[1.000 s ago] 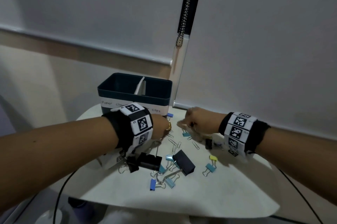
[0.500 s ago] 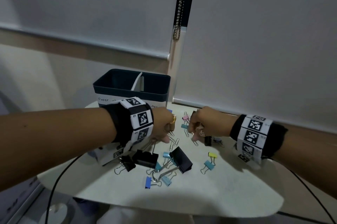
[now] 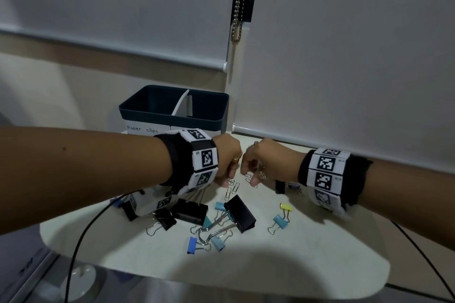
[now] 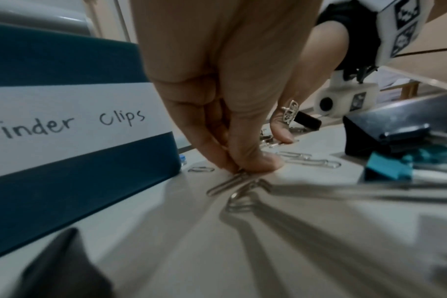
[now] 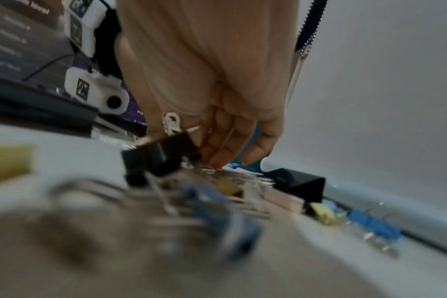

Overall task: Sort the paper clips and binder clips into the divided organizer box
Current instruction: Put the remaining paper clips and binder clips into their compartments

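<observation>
- Your left hand (image 4: 225, 84) has its fingers (image 4: 253, 159) pinched onto a paper clip (image 4: 230, 184) on the tabletop (image 3: 295, 253), just in front of the organizer box (image 3: 172, 115).
- Your right hand (image 3: 268, 162) is curled down over another paper clip (image 3: 249, 176); can't tell if it's gripped.
- Binder clips (image 3: 240, 212) sit scattered nearer you.
</observation>
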`<state>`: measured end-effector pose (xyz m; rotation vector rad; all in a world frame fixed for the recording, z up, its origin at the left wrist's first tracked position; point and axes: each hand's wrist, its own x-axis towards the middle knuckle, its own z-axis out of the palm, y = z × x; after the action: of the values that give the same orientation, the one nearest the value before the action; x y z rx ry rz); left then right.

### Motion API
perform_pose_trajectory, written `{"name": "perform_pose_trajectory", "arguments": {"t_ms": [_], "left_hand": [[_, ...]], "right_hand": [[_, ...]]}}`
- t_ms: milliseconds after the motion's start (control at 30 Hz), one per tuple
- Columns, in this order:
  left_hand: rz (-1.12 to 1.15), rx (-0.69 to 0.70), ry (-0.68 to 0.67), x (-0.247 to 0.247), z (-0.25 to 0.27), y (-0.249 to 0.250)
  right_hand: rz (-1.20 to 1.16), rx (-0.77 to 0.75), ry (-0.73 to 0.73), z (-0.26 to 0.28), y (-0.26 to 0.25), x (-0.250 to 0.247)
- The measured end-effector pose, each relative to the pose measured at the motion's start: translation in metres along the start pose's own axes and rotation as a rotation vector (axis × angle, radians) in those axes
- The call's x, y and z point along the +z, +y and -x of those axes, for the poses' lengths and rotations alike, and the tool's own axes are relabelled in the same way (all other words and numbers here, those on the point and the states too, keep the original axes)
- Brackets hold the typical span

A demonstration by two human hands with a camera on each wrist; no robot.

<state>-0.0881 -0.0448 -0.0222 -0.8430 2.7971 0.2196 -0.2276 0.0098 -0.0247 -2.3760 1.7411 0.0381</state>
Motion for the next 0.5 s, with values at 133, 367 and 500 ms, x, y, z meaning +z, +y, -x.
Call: {"name": "perform_pose_trajectory", "arguments": {"t_ms": [133, 367, 500], "left_hand": [[-0.076, -0.012, -0.006, -0.001, 0.000, 0.004], [-0.166, -0.026, 0.049, -0.003, 0.007, 0.011], [0.015, -0.071, 0.207, -0.026, 0.024, -0.001]], "right_hand": [[-0.086, 0.103, 0.026, 0.001, -0.001, 0.005], [-0.107, 0.170, -0.009, 0.003, -0.011, 0.001], [-0.094, 0.239, -0.051, 0.001, -0.016, -0.003]]}}
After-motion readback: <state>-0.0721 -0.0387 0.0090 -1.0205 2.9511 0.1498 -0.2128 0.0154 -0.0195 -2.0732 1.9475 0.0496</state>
